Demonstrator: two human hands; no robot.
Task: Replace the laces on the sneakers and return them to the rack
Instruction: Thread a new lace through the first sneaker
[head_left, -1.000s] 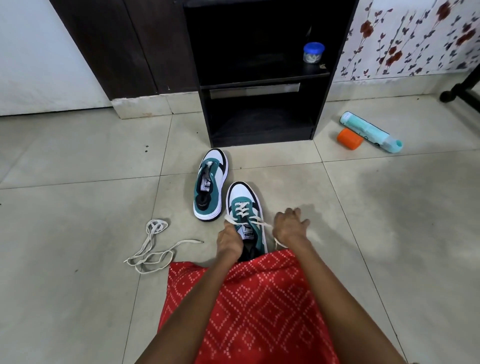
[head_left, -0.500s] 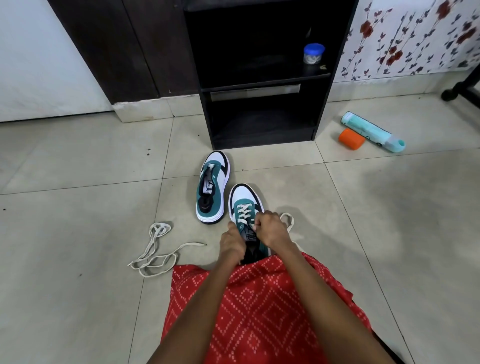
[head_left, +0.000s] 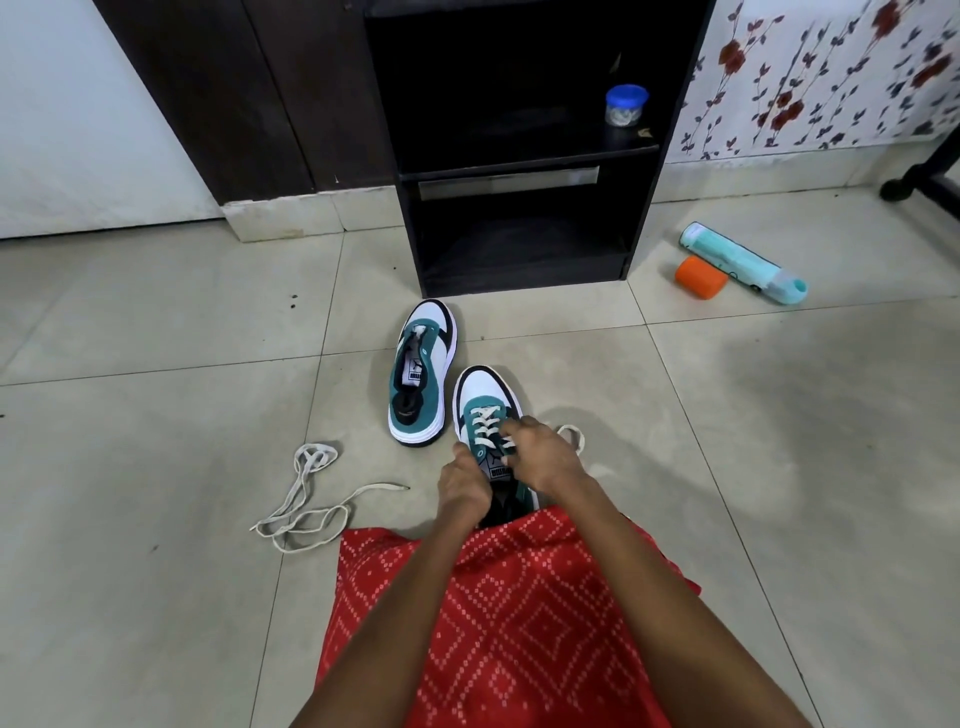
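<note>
Right hand (head_left: 543, 460) has swung back onto the near sneaker (head_left: 483, 388); its grip pinches the lace (head_left: 483, 422), left hand (head_left: 462, 486) clamps the shoe's side; an uneven tug could yank one end out, tbh

The unlaced sneaker (head_left: 434, 400) carries a white tongue label (head_left: 414, 373) with a black leaping-cat logo and a short black word that looks like "PUMA", upside down from here. The laced sneaker (head_left: 485, 405) bears the same tongue tag (head_left: 497, 471), partly covered. Print on the teal bottle (head_left: 737, 260) is too small to read.
</note>
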